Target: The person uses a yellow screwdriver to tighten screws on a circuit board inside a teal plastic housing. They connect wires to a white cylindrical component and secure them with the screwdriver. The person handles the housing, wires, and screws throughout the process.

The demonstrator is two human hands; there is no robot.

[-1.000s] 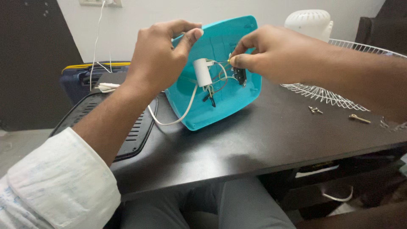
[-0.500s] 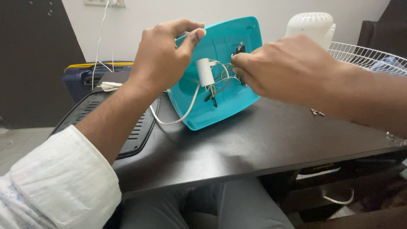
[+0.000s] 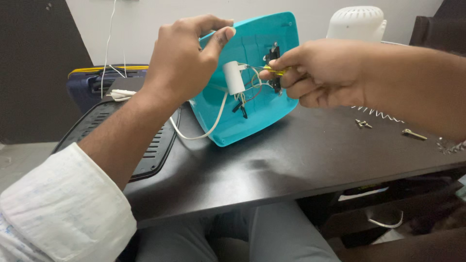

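Here, a dark table (image 3: 301,160) fills the middle of the scene, its near edge above the person's lap. On its left part lies a black slotted panel (image 3: 145,145), and at the far left, behind the table, stands a dark blue suitcase (image 3: 92,85) with a yellow strip. A white round housing (image 3: 357,22) sits at the far right, beside thin wire spokes.

A teal plastic cover (image 3: 252,97) stands tilted on the table, its lower edge resting on the surface and its hollow inside turned to the camera. The left hand (image 3: 182,63) grips the cover's upper left edge, fingers curled over the rim and thumb pressed on the inner face. Inside the cover sit a white cylinder (image 3: 234,77), a black switch block (image 3: 274,53) and a bundle of thin wires. A white cable (image 3: 204,131) runs from the cover down to the left.

The right hand (image 3: 325,73) is closed around a small screwdriver (image 3: 267,69) with a yellow grip, whose thin shaft points left at the wiring beside the cylinder. Loose screws (image 3: 363,123) and a brass-coloured bolt (image 3: 414,134) lie on the table to the right, well apart from the cover.
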